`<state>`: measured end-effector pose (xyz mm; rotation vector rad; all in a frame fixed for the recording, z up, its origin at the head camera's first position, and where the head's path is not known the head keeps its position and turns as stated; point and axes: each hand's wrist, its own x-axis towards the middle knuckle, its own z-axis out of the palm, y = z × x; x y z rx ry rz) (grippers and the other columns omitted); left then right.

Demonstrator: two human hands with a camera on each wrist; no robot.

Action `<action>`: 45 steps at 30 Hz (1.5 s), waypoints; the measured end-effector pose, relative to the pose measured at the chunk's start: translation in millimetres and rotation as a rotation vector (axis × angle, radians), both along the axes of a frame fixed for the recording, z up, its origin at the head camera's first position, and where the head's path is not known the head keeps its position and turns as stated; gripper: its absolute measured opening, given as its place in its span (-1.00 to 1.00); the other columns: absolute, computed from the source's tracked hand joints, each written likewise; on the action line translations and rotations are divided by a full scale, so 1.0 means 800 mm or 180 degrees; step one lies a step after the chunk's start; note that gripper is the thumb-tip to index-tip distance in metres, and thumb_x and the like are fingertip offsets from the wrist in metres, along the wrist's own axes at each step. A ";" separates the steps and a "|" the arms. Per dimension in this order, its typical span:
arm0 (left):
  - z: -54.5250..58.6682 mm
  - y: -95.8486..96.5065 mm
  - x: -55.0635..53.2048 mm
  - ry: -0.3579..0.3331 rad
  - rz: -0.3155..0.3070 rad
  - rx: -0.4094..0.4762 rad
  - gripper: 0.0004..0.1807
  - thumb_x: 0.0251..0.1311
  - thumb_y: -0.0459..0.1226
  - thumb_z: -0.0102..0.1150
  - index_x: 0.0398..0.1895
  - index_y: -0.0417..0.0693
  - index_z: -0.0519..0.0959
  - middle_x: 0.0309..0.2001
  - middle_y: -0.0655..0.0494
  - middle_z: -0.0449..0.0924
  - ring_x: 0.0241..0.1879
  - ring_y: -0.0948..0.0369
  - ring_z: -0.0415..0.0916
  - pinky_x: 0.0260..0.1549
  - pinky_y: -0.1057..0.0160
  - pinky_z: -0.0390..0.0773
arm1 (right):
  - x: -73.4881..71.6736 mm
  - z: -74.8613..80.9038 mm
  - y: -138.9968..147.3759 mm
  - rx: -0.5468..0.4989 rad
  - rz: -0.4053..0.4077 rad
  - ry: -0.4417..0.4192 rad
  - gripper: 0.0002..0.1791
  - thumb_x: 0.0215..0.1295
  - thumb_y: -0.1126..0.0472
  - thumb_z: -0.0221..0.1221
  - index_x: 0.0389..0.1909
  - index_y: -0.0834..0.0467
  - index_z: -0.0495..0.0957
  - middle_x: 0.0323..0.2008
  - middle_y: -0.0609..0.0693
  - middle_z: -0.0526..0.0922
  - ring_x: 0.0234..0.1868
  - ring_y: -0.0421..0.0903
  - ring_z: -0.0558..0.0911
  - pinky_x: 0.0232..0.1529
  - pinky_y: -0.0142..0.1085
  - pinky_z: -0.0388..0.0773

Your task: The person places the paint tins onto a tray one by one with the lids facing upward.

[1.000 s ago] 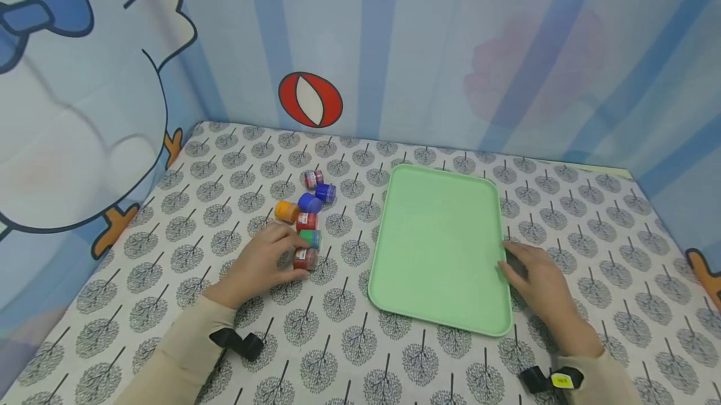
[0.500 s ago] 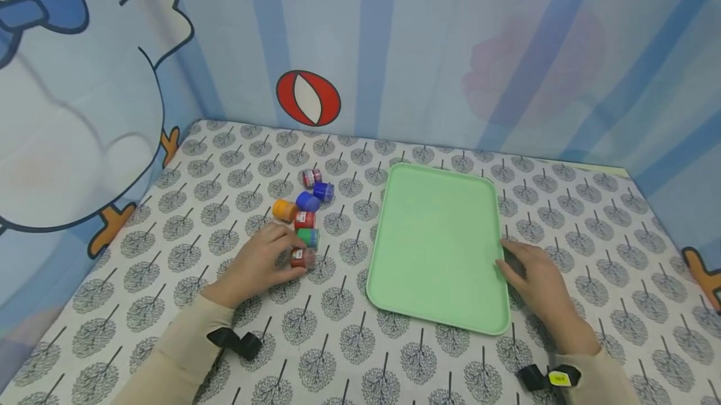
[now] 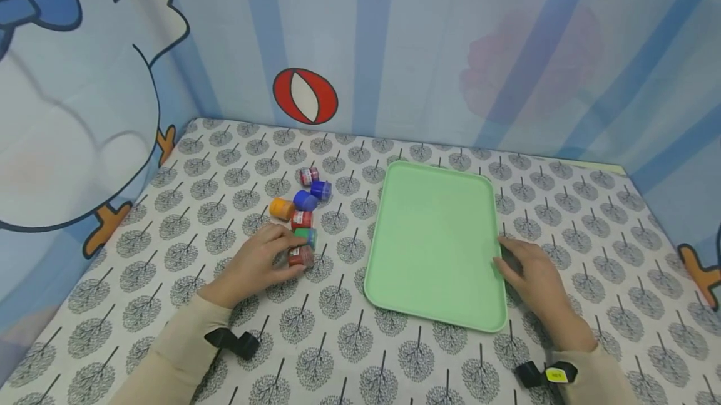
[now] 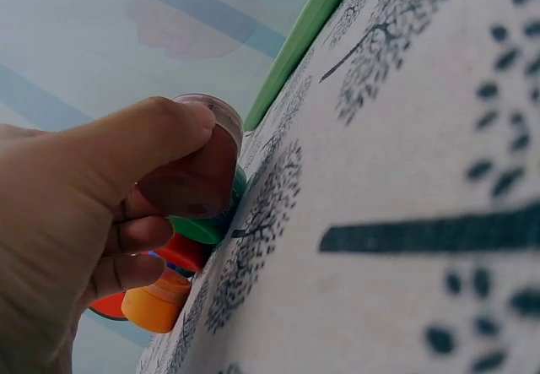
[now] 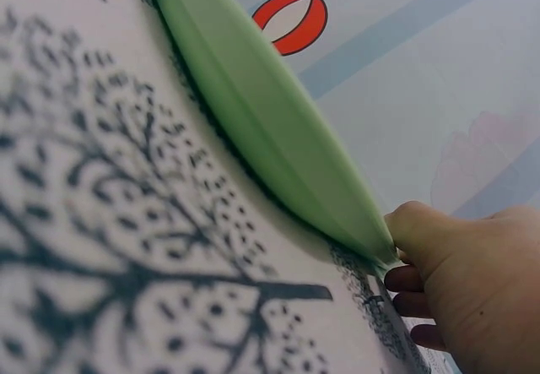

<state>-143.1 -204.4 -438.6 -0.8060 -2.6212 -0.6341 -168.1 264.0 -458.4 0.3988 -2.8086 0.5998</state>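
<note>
My left hand (image 3: 256, 264) holds a small dark red paint jar (image 4: 198, 167) between thumb and fingers, its clear lid toward the tray. Beside that jar lies a green paint jar (image 3: 306, 236), partly covered by my fingers in the head view. A red jar (image 3: 301, 220), an orange jar (image 3: 281, 208), two blue jars (image 3: 305, 200) and another red jar (image 3: 309, 176) lie farther back in a loose row. On the right, my right hand (image 3: 535, 280) pinches the side rim of a light green tray (image 3: 434, 248), thumb at the edge and other fingers curled below it.
A white cloth with a dark tree print (image 3: 338, 330) covers the table. Behind it hangs a blue striped backdrop (image 3: 422, 48) with cartoon figures. The tray lies flat on the cloth, with a strip of cloth between it and the jars.
</note>
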 end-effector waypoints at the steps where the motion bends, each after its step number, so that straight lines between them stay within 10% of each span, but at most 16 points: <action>1: 0.000 0.000 0.000 0.0004 -0.0006 -0.0001 -0.57 -0.07 -0.19 0.48 -0.10 -0.15 0.65 -0.21 0.08 0.56 -0.12 0.13 0.49 -0.17 0.15 0.57 | 0.000 0.000 0.000 -0.0004 -0.0004 -0.0007 -0.50 0.33 0.11 0.16 0.19 0.32 0.43 0.14 0.37 0.50 0.17 0.33 0.43 0.21 0.23 0.31; 45: 0.019 0.037 0.001 0.0066 -0.0323 0.0515 -0.53 -0.09 -0.35 0.44 -0.05 -0.15 0.52 -0.13 0.03 0.58 -0.22 0.24 0.51 -0.22 0.26 0.62 | -0.003 0.006 0.004 -0.0034 0.0027 -0.0111 -0.50 0.33 0.14 0.16 0.21 0.31 0.43 0.15 0.35 0.51 0.20 0.31 0.43 0.25 0.19 0.30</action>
